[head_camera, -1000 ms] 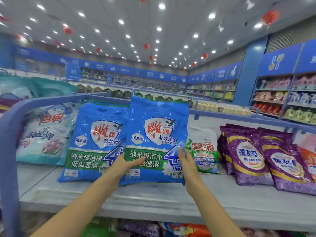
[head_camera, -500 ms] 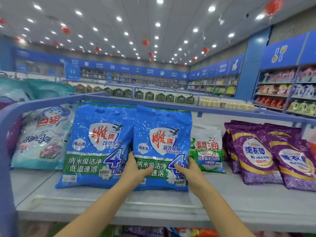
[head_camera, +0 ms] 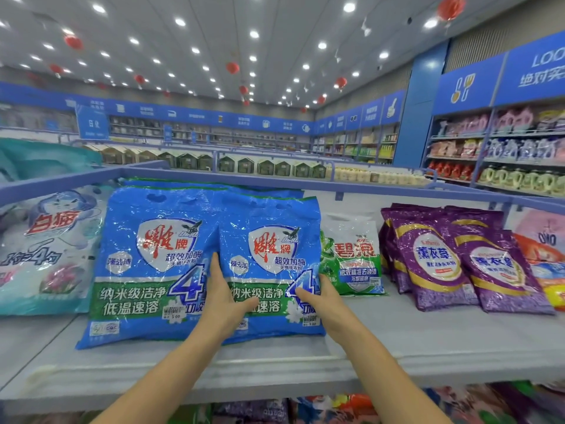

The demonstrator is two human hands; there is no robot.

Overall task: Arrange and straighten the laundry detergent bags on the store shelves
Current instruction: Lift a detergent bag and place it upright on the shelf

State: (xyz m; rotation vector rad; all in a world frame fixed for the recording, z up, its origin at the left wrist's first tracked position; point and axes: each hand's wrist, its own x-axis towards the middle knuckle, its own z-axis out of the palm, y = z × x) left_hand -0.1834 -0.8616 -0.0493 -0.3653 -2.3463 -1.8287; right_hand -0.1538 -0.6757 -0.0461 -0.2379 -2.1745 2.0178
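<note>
Two blue detergent bags lean side by side on the top shelf point(head_camera: 428, 341). The right blue bag point(head_camera: 269, 240) is held at its lower edges by both hands. My left hand point(head_camera: 224, 301) grips its left edge, thumb across the front. My right hand point(head_camera: 324, 298) grips its right lower corner, thumb on the front. The left blue bag point(head_camera: 146, 258) stands partly behind it, and more blue bags lie behind both. A pale cat-print bag point(head_camera: 46, 249) lies at the left. A white-green bag point(head_camera: 351, 255) and purple bags point(head_camera: 434, 258) stand at the right.
A blue rail point(head_camera: 382, 186) runs behind the bags along the shelf back. An orange-pink bag point(head_camera: 547, 255) sits at far right. More bags fill the lower shelf point(head_camera: 275, 408). Other store shelves point(head_camera: 504, 148) line the right wall.
The right blue bag has come down from a raised position onto the shelf next to the left blue bag. Both hands stayed on its lower edges.
</note>
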